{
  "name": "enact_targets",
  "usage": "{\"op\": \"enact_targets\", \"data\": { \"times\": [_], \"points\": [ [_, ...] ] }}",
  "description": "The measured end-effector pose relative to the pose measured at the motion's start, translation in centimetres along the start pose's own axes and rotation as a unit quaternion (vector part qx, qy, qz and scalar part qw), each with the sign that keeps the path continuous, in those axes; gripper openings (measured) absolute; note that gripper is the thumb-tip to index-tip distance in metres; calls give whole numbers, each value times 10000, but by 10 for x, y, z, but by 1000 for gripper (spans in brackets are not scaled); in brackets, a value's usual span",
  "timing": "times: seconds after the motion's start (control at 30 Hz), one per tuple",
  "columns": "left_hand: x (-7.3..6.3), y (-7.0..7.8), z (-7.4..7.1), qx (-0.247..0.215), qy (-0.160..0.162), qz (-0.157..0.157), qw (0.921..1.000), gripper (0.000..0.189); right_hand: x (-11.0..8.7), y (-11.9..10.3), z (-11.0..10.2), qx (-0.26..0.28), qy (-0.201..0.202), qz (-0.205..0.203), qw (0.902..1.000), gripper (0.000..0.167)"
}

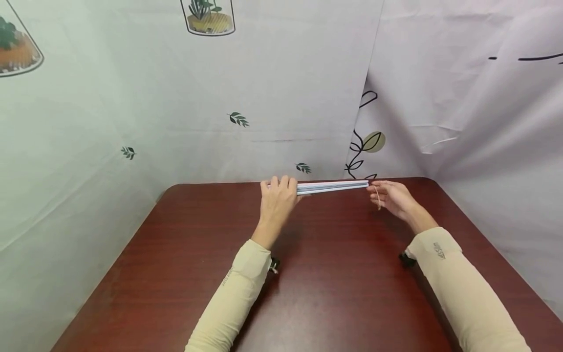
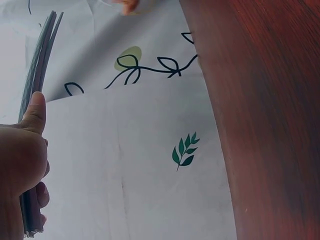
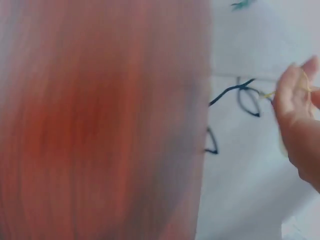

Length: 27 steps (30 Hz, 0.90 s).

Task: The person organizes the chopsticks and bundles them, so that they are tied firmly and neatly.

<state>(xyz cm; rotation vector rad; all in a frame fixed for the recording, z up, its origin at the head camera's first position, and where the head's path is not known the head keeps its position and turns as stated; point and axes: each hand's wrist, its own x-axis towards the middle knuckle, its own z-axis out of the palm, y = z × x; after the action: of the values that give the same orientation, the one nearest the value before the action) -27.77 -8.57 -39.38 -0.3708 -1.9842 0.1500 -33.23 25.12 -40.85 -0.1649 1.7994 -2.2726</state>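
Note:
Over the far part of the table, my left hand (image 1: 278, 199) grips one end of a long, narrow white and light-blue bundle (image 1: 334, 187). In the left wrist view the bundle (image 2: 39, 65) looks like several thin strips pressed together, slightly parted at the far end; my thumb lies along it. Its exact kind is unclear. Near the bundle's right end is my right hand (image 1: 393, 197), its fingers bent around a thin yellowish band (image 1: 378, 199) that dangles below them. The right wrist view shows this band (image 3: 268, 95) across the fingers, blurred.
The dark reddish-brown table (image 1: 325, 293) has rounded far corners. Pale cloth (image 1: 281, 88) printed with leaves and jars hangs behind it and along both sides. A small dark wrist device (image 1: 274, 265) sits under the left sleeve, another (image 1: 406, 260) under the right.

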Motion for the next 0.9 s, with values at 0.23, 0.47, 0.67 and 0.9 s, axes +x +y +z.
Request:
{"op": "enact_targets", "data": {
  "times": [0.23,0.47,0.67,0.9],
  "points": [
    [-2,1,2,-65,-102,-67,9999,53,-10,-10,9,1016,-143,-435,9938,14],
    [-1,1,3,-24,-164,-45,9999,53,-23,-15,18,745,-636,-1101,9891,19],
    [0,0,4,13,-150,-72,9999,53,-26,-19,36,679,-1104,-1582,9789,21],
    [-1,1,3,54,-279,-67,9996,52,-26,-22,55,75,-976,-1591,9824,23]
  ]
}}
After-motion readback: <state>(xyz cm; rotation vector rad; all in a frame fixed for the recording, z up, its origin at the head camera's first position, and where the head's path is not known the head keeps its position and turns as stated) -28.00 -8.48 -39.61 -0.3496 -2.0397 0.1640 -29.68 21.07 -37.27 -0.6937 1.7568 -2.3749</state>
